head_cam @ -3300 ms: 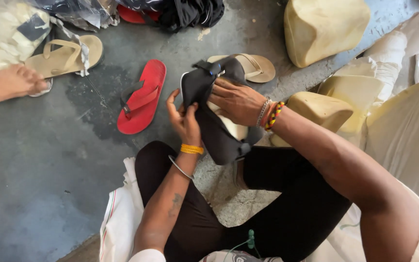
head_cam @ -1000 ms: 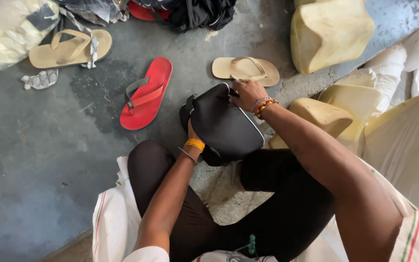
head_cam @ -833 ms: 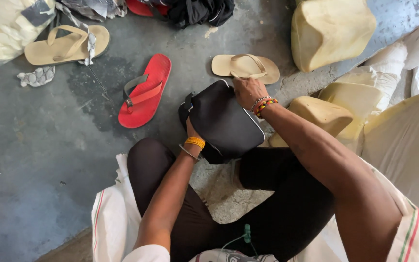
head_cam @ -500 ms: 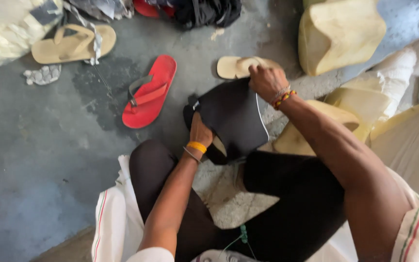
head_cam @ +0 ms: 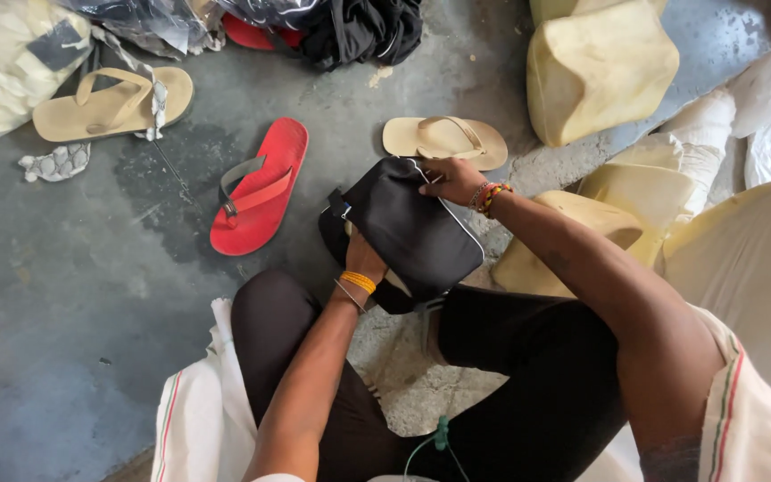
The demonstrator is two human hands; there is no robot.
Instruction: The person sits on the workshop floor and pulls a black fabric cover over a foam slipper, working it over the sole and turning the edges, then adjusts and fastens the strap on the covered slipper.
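Note:
I hold a black fabric pouch [head_cam: 408, 228] with a pale zip line along its edge, over my knees. My left hand [head_cam: 363, 259] is tucked under its near side, gripping it from below; an orange band sits on that wrist. My right hand [head_cam: 450, 181] pinches the pouch's far top edge, with beaded bracelets on the wrist. The pouch's flat side faces up and hides most of my left fingers.
On the grey floor lie a red flip-flop [head_cam: 259, 187], a tan flip-flop [head_cam: 446, 139] just beyond the pouch and another tan one [head_cam: 111, 103] at far left. Yellowish foam blocks [head_cam: 600, 67] stand at right, black cloth [head_cam: 363, 31] at the top.
The pouch, first folded and held upright, now lies with its flat side up. My right hand has shifted to its far top edge; a bare foot at the left is gone.

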